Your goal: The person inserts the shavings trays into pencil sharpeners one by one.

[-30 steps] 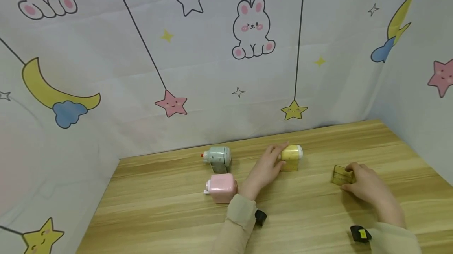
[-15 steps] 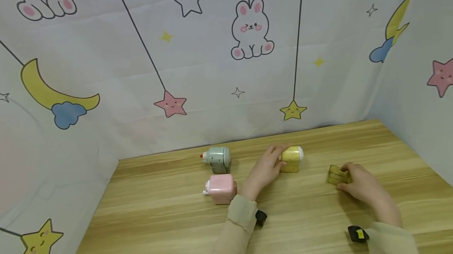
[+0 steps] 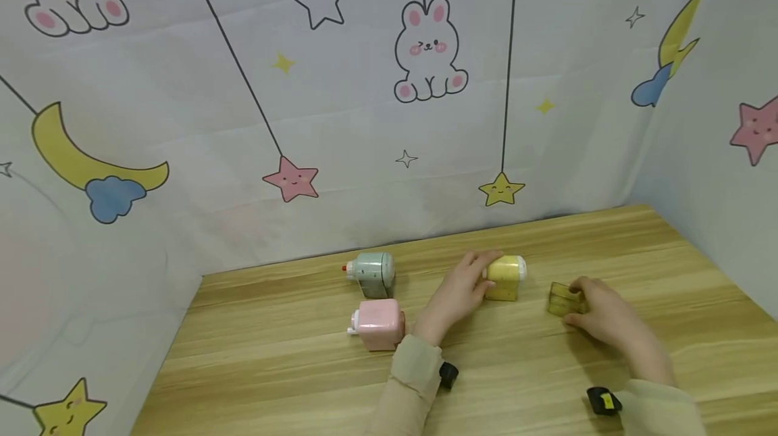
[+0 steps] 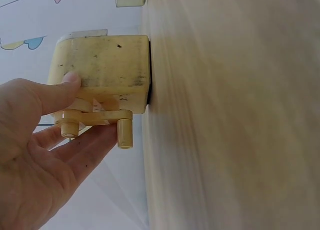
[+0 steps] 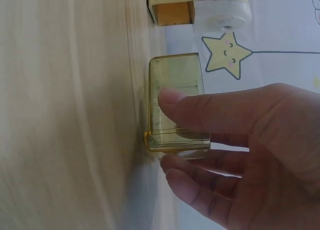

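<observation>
My left hand (image 3: 458,294) grips a yellow hand-crank pencil sharpener (image 3: 506,277) by its crank end, the thumb on its side. In the left wrist view the yellow crank (image 4: 107,117) hangs beside the palm, with fingers behind it. To the right, my right hand (image 3: 604,312) pinches a clear yellowish shavings drawer (image 3: 560,300) between thumb and fingers, close over the table. The right wrist view has the drawer's open box shape side-on, and beyond it the sharpener's white end (image 5: 222,15) and a brownish opening (image 5: 172,13) low in its body.
A pink pencil sharpener (image 3: 379,323) stands left of my left forearm. Behind it, a grey-green sharpener (image 3: 373,273) with a red tip sits near the table's back edge. A printed cloth (image 3: 352,112) hangs behind the wooden table (image 3: 273,368).
The right hand has moved left with the drawer, closer to the yellow sharpener. The left hand and the sharpener have shifted slightly right and toward the front.
</observation>
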The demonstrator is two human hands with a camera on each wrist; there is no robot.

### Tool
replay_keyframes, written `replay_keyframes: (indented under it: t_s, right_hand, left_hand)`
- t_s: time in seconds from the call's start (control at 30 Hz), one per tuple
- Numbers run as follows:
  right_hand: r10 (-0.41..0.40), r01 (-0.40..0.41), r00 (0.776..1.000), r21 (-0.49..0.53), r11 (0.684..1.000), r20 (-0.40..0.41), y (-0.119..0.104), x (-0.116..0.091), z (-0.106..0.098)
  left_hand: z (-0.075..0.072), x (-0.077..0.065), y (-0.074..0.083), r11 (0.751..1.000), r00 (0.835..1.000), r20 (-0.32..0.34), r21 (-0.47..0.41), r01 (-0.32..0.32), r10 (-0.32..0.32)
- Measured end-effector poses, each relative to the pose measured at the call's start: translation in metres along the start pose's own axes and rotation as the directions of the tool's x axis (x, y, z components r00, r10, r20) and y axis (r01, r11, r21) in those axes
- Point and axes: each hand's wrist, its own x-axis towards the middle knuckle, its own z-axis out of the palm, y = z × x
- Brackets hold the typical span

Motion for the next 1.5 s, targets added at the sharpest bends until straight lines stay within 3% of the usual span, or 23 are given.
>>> replay_keyframes:
  t_s: [0.5,1.5]
  right_hand:
    - [-0.037,0.037,0.999,0.0,0.999,-0.02,-0.01,0.007,0.01]
    - [-0.087,0.089,0.994,0.016,0.996,-0.073,-0.021,0.018,0.021]
  left_hand:
    - [0.003,0.002,0.001,0.997,0.997,0.051,-0.042,0.061,-0.059]
    - [0.004,0.005,0.004,0.998,0.998,0.042,-0.04,0.04,-0.038]
